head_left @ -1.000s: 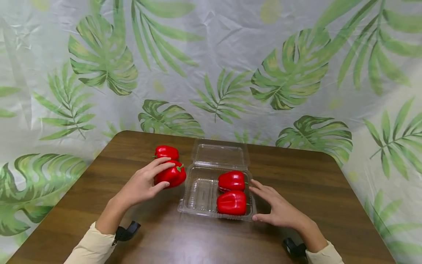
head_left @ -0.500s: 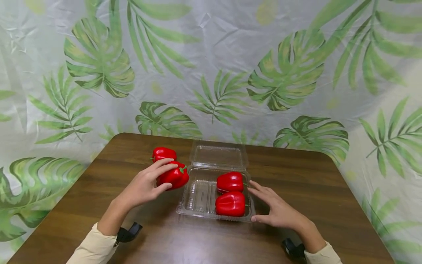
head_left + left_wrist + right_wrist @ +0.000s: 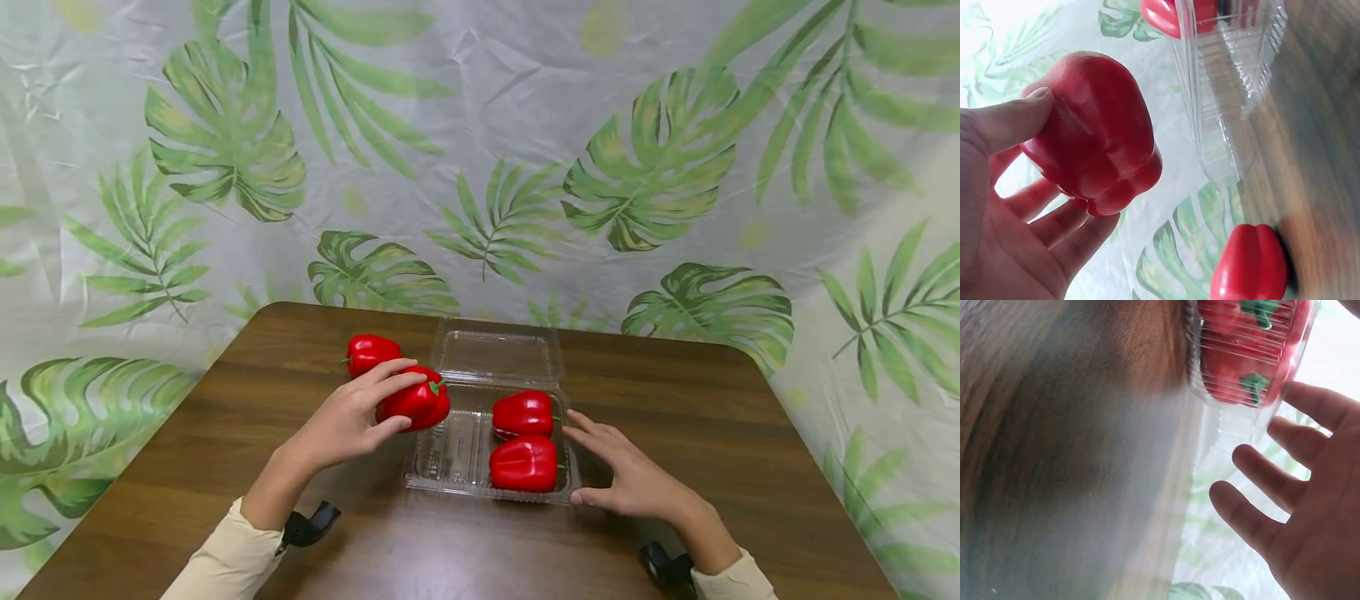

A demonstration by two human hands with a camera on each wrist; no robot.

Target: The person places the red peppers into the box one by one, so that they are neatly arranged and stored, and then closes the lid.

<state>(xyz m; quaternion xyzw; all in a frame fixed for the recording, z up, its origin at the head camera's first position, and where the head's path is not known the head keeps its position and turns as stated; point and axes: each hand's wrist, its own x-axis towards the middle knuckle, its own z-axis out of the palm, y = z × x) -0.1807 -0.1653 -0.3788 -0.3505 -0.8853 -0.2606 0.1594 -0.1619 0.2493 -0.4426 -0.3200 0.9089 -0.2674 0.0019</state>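
Note:
My left hand point(image 3: 341, 425) grips a red bell pepper point(image 3: 417, 400) with a green stem, at the left edge of a clear plastic container point(image 3: 453, 479). The left wrist view has this pepper point(image 3: 1094, 131) between thumb and fingers of the hand point(image 3: 1016, 244), above the table. Two red peppers point(image 3: 522, 414) point(image 3: 523, 463) lie in the container's right half, stems to the right. With fingers spread, my right hand point(image 3: 637, 475) is at the container's right side; in the right wrist view a fingertip of that hand point(image 3: 1310, 487) meets or nearly meets the container wall point(image 3: 1196, 369).
Another red pepper point(image 3: 372, 354) lies on the brown wooden table point(image 3: 675, 400), behind and left of the held one. The container's hinged lid point(image 3: 497, 354) lies folded back behind it. A leaf-patterned sheet point(image 3: 510, 125) hangs behind the table.
My left hand has moved right with the pepper, from beside the container to its left edge. The right hand has kept its place at the container's side.

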